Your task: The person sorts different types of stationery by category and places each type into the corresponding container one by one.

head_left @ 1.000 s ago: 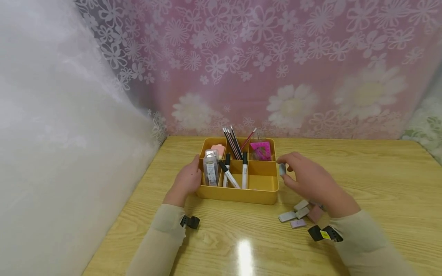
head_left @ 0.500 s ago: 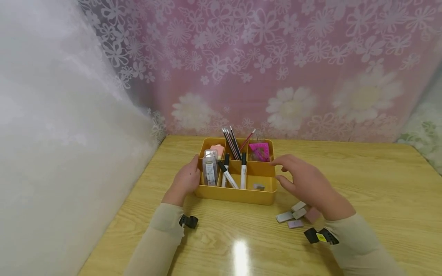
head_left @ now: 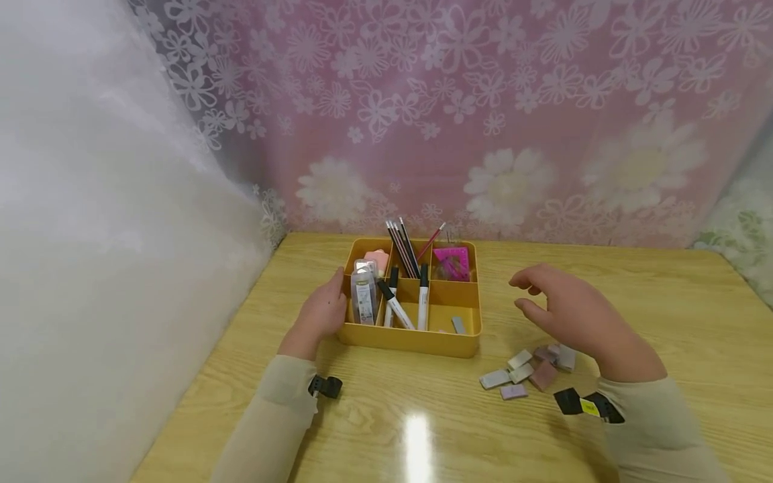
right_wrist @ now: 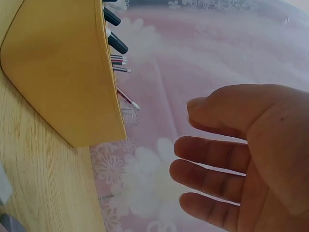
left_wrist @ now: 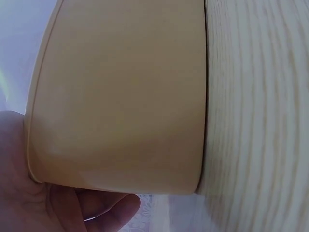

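Observation:
A yellow desk organizer (head_left: 410,339) with several compartments sits on the table. My left hand (head_left: 324,307) holds its left end, thumb along the rim; in the left wrist view, fingers (left_wrist: 113,215) bend against the outer wall. One small grey eraser-like block (head_left: 459,325) lies in the front right compartment. To the right of the organizer, my right hand (head_left: 574,315) hovers over the table with nothing in its loosely bent fingers. Below it lies a loose pile of small rectangular blocks (head_left: 543,374), white, grey, pink and lilac. The right wrist view shows the right hand's fingers apart.
Black-capped markers (head_left: 423,298), pencils (head_left: 403,248), a clear plastic case (head_left: 364,295), pink set squares (head_left: 453,263) and a pink item (head_left: 378,259) fill other compartments. A flowered pink curtain (head_left: 423,154) hangs behind the table (head_left: 290,429); white fabric (head_left: 121,268) borders the left.
My right hand let the grey block go into the front right compartment, then drew back to the right, away from the organizer. My left hand stays at the organizer's left end.

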Motion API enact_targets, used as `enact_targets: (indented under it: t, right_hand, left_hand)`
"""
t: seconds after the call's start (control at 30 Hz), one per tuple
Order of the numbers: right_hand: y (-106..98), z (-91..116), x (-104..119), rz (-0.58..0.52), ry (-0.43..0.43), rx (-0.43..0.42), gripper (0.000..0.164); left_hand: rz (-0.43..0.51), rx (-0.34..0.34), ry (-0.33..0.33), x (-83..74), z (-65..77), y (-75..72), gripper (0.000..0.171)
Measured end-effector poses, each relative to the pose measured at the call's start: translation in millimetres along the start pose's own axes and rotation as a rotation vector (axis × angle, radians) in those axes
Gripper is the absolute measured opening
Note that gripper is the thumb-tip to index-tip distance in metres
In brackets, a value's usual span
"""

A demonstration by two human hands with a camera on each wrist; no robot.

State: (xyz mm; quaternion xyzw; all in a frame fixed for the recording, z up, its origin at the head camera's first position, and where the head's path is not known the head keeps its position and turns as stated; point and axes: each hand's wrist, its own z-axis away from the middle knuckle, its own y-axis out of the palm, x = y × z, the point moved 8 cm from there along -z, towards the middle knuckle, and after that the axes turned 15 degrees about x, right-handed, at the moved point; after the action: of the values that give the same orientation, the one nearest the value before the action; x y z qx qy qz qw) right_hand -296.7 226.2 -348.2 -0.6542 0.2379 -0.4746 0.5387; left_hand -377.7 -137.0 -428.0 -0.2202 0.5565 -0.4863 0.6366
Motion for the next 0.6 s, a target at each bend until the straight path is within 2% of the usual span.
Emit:
enact_targets:
  t: [0.27, 0.37, 0.5, 0.6]
  right_hand:
    - [8.2, -4.7, -13.2, -0.031, 0.026, 0.100, 0.030]
    - [19.2, -4.3, -20.4, -0.058, 0.062, 0.202, 0.028]
    - [38.7, -1.3, -36.2, -0.096, 0.154, 0.367, 0.027]
    - [47.1, 2.6, -47.9, -0.098, 0.207, 0.428, 0.024]
  left_hand:
    - [0.004, -0.022, 0.012, -2.8, -0.7, -8.4, 0.058]
    - [0.012, -0.012, 0.004, -2.1, -1.4, -6.9, 0.058]
    - [0.026, -0.011, -0.008, 0.4, -1.9, -2.7, 0.058]
    - [0.033, -0.014, -0.007, 0.7, -1.1, -0.1, 0.057]
